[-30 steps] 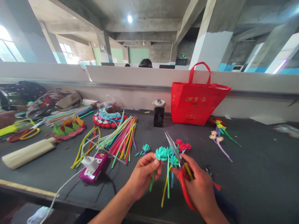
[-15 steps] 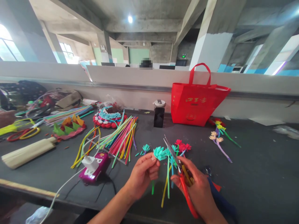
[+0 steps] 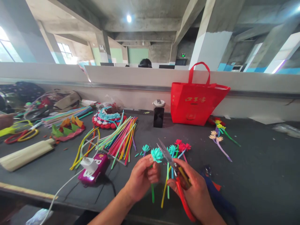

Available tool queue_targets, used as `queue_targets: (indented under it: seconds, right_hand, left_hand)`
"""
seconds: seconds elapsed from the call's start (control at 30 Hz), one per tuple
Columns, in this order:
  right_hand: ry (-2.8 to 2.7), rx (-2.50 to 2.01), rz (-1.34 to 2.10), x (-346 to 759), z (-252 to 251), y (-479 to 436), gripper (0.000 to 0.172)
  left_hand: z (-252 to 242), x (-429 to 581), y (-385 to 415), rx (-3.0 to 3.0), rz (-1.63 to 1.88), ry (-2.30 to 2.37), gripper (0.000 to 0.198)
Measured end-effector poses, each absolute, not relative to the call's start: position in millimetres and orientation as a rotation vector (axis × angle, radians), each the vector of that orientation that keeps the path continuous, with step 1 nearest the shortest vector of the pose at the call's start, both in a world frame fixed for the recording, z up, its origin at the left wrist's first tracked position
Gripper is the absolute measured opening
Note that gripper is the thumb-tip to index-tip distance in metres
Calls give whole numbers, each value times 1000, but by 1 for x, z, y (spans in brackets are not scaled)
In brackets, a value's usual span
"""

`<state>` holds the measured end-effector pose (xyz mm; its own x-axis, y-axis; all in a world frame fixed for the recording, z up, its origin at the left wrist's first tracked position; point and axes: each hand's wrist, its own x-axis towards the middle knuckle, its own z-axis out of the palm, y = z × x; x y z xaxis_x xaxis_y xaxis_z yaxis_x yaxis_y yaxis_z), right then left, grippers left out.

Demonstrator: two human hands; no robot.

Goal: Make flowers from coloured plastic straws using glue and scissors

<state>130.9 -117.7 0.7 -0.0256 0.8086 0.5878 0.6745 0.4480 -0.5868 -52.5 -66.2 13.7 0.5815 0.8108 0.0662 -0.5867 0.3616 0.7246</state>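
My left hand (image 3: pixel 143 176) pinches a turquoise pipe-cleaner flower (image 3: pixel 157 155) just under its head; a green stem shows below my fingers. In my right hand (image 3: pixel 195 189) is a pair of scissors (image 3: pixel 183 197) with red handles. Their slightly parted blades point up and left, with the tips close beside the flower. Behind the blades lie more turquoise flowers (image 3: pixel 172 149) and red flowers (image 3: pixel 185 146) on stems, partly hidden by my right hand. Left of these, a small turquoise flower (image 3: pixel 145 148) lies by a few loose turquoise snippets.
Pipe cleaners (image 3: pixel 124 137) lie bundled left of centre, behind a purple power socket (image 3: pixel 95 170) with a white plug. A phone (image 3: pixel 158 117) leans on a cup. Behind stands a red bag (image 3: pixel 199 103); finished-looking flowers (image 3: pixel 219 137) lie right. Another person's hand (image 3: pixel 6 120) is at far left.
The scissors have swung left and down a little, so their tips are nearer the turquoise flower. My left hand and the flower have shifted slightly left. The view has moved slightly.
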Motion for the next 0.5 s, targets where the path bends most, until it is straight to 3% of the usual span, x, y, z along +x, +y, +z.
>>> queue_targets:
  seconds: [0.5]
  right_hand:
    - [-1772, -1256, 90, 130, 0, -117, 43]
  left_hand:
    - [16, -50, -69, 721, 855, 325, 28]
